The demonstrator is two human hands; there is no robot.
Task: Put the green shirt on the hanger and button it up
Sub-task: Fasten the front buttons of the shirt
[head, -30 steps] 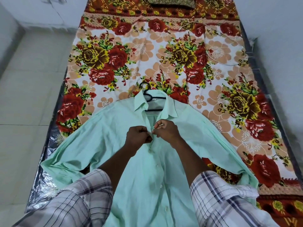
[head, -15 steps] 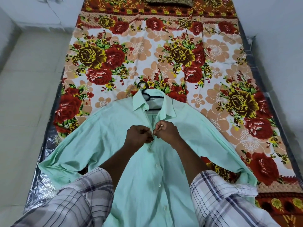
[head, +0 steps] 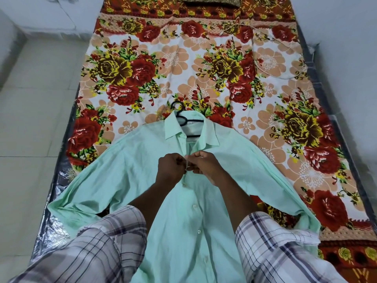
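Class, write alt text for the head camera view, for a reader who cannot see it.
Left hand and right hand pinch the front of a green shirt just below its collar. The shirt lies spread on a floral bedsheet, a black hanger in its neck.

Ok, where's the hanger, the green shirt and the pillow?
hanger (head: 195, 120): head view, on its black upper bar.
green shirt (head: 122, 170): head view, on the flat front panel.
pillow (head: 212, 1): head view, on its dark patterned face at the top edge.
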